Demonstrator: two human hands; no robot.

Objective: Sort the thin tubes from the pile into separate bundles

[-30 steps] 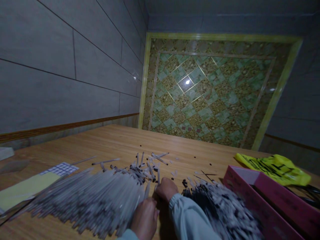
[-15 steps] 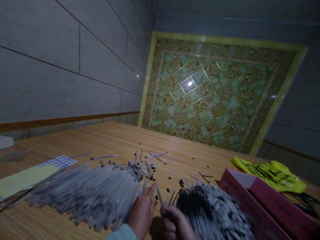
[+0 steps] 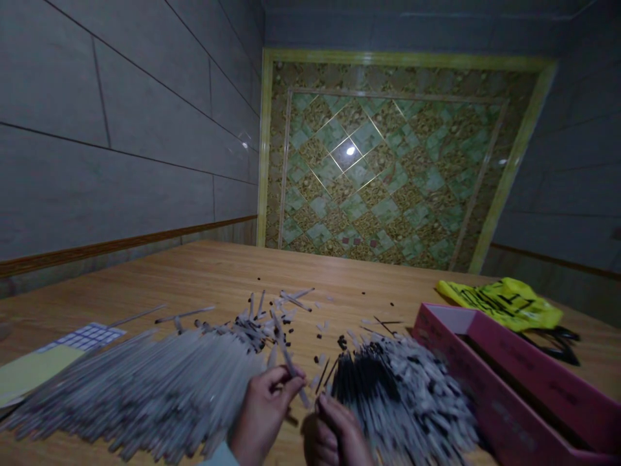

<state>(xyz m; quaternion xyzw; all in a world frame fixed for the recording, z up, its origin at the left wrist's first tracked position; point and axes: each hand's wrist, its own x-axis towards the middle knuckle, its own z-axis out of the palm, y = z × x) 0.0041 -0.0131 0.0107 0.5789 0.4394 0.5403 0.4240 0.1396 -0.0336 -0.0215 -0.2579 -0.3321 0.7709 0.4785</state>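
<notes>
My left hand [image 3: 264, 404] pinches a thin clear plastic tube [image 3: 286, 353], which looks like a pen barrel, between thumb and fingers. The tube tilts up and away to the left. Close by on the right, my right hand [image 3: 337, 430] is closed, fingertips pressed together; what it holds is too blurred to make out. A wide pile of long clear tubes [image 3: 160, 388] lies left of my left hand. Beside my right hand is a second pile, of thin sticks with black ends [image 3: 371, 382] and whitish parts [image 3: 427, 382].
Short tube pieces and small black bits [image 3: 257, 323] lie scattered beyond my hands on the wooden table [image 3: 218, 265]. An open pink box [image 3: 490, 388] stands at the right, with a yellow printed bag [image 3: 509, 304] behind it. Yellow paper [image 3: 39, 375] and a checked sheet [image 3: 90, 335] lie at left.
My left hand has gone from stretched fingers beside the pile to pinching a tube. The tube that my right hand held upright is no longer seen there. The view has also shifted.
</notes>
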